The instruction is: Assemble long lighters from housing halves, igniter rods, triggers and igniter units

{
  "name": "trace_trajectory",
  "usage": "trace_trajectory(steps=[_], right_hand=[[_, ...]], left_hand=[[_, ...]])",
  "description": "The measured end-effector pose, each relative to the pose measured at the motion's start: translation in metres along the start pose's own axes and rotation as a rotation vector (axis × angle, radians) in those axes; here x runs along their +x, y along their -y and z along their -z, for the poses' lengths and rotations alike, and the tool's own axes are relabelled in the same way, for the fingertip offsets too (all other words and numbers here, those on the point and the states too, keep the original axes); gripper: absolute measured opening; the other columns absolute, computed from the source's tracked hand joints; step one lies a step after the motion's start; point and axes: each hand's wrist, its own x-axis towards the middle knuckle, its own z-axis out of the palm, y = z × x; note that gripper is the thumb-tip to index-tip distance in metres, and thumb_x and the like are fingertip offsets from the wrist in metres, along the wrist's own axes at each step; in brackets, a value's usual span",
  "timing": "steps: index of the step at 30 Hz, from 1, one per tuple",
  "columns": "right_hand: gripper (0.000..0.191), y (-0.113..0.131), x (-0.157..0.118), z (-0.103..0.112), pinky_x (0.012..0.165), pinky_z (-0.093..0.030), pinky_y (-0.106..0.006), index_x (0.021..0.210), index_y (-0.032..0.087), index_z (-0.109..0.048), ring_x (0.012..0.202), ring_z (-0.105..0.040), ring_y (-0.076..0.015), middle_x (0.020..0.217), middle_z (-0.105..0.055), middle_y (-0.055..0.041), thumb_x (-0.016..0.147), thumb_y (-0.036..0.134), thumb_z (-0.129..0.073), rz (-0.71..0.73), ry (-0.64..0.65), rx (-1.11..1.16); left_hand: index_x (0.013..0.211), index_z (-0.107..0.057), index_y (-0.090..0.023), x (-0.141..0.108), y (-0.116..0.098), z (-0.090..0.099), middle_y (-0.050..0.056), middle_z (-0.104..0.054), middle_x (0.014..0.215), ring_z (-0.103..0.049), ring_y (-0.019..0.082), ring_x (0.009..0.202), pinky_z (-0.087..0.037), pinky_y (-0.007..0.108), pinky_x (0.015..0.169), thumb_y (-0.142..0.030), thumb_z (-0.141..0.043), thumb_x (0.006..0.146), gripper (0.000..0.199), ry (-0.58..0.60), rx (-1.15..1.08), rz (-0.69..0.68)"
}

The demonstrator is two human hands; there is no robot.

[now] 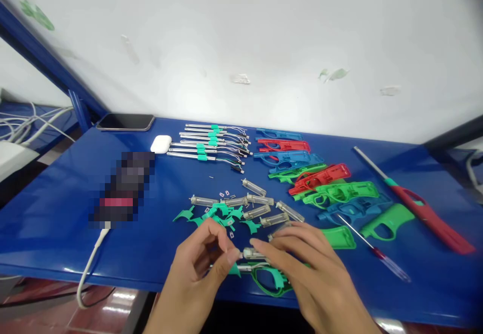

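Note:
Near the table's front edge, my left hand [206, 263] pinches something tiny between thumb and forefinger, too small to name. It is at the left end of a clear fuel tank [253, 253]. My right hand [315, 263] is curved over that tank's right end, fingers closed on it. Under both hands lies a green lighter shell [264, 289] with a teal trigger [278, 278] and a metal tube [245, 268] in it. Behind my hands are several more clear tanks [257, 212], teal triggers [184, 214] and small metal plates [231, 234].
Wired metal rods [196, 151] lie at the back. Red, blue and green shells [339, 192], a screwdriver [377, 252] and a red lighter [426, 213] are at the right. Left are a white case [161, 144], a phone [126, 121] and a blurred device [126, 185] with a cable [90, 263].

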Motion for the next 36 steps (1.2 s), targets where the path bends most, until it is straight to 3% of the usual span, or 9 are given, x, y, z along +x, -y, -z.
trace_trajectory(steps=[5, 14, 18, 22, 28, 36], right_hand=[[0.054, 0.000, 0.003, 0.002, 0.099, -0.053, -0.034, 0.136, 0.030, -0.073, 0.100, -0.071, -0.0160, 0.102, -0.077, 0.0018, 0.101, -0.003, -0.049, 0.039, -0.035, -0.016], [0.056, -0.001, 0.004, 0.001, 0.102, -0.049, -0.030, 0.136, 0.029, -0.073, 0.101, -0.071, -0.0134, 0.102, -0.077, 0.0033, 0.099, -0.006, -0.048, 0.031, -0.048, -0.009], [0.052, 0.000, 0.002, 0.000, 0.104, -0.045, -0.030, 0.137, 0.029, -0.073, 0.099, -0.070, -0.0132, 0.100, -0.075, 0.0027, 0.104, -0.002, -0.046, 0.065, -0.038, -0.021], [0.048, 0.006, -0.003, -0.008, 0.109, -0.041, -0.036, 0.139, 0.029, -0.072, 0.097, -0.066, -0.0161, 0.097, -0.073, 0.0003, 0.110, 0.004, -0.044, 0.041, -0.067, -0.031], [0.038, 0.013, -0.001, -0.017, 0.112, -0.041, -0.036, 0.132, 0.030, -0.075, 0.091, -0.067, -0.0144, 0.093, -0.075, 0.0020, 0.116, 0.012, -0.046, 0.011, -0.152, -0.078], [0.045, 0.011, 0.007, -0.008, 0.106, -0.041, -0.031, 0.128, 0.029, -0.081, 0.091, -0.070, -0.0129, 0.095, -0.080, 0.0009, 0.118, 0.016, -0.039, 0.084, -0.127, -0.145]], left_hand=[[0.083, -0.049, -0.024, -0.002, 0.004, -0.003, -0.005, -0.055, 0.077, -0.046, 0.009, 0.065, -0.039, 0.019, 0.058, -0.054, -0.076, 0.097, 0.043, 0.006, -0.096, 0.033], [0.082, -0.043, -0.024, -0.002, 0.009, -0.001, -0.007, -0.051, 0.077, -0.039, 0.009, 0.064, -0.031, 0.021, 0.055, -0.051, -0.082, 0.095, 0.049, 0.048, -0.201, 0.073], [0.080, -0.038, -0.023, -0.002, 0.003, -0.001, -0.007, -0.049, 0.077, -0.035, 0.007, 0.061, -0.028, 0.022, 0.053, -0.055, -0.082, 0.094, 0.056, 0.083, -0.243, 0.104], [0.078, -0.032, -0.022, -0.005, -0.011, -0.004, -0.008, -0.045, 0.078, -0.034, 0.005, 0.060, -0.025, 0.022, 0.054, -0.051, -0.081, 0.096, 0.059, 0.092, -0.291, 0.134], [0.079, -0.030, -0.023, -0.005, -0.010, -0.004, -0.008, -0.043, 0.077, -0.035, 0.004, 0.056, -0.026, 0.022, 0.051, -0.049, -0.079, 0.098, 0.058, 0.136, -0.354, 0.141], [0.078, -0.035, -0.022, -0.002, -0.004, -0.004, -0.008, -0.041, 0.073, -0.037, 0.005, 0.056, -0.031, 0.018, 0.049, -0.052, -0.081, 0.097, 0.057, 0.120, -0.383, 0.185]])
